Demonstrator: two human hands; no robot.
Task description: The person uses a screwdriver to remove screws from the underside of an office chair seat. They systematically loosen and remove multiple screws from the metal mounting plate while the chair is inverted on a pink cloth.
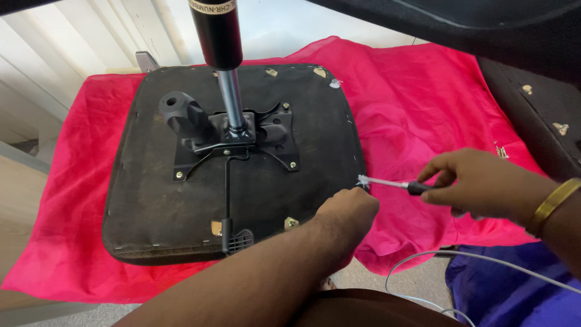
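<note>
Head view, looking down on an upturned chair seat [181,200], dark underside up, lying flat on a red cloth [423,103] spread over a low surface. Near the seat's middle, a black metal plate [242,142] bolted on, with a gas cylinder [225,66] standing upright out of it toward the camera and a lever [229,206] running down to the near edge.

Left hand [346,212] resting at the seat's right edge, near the front corner, fingers curled under or against the rim; closed on the edge or only pressing it, cannot tell. Right hand [478,184], gold bangle [554,204] at the wrist, closed around the dark handle of a screwdriver [393,183], shaft level and pointing left, tip touching a white tuft at the seat's right edge just above the left hand.

Likely handling: seat probably heavy and stiff, a rigid board under padding, top-heavy with the cylinder up; best taken by the rim with both hands, or by the metal plate, not by the lever. Fabric edge soft and frayed, easy to tear. Screwdriver light, rigid, best gripped at the handle as now.

Right of the cloth, another black padded part [532,115] with small clips; below, a blue cloth [502,290] and a thin grey cable [423,260] over the floor.
</note>
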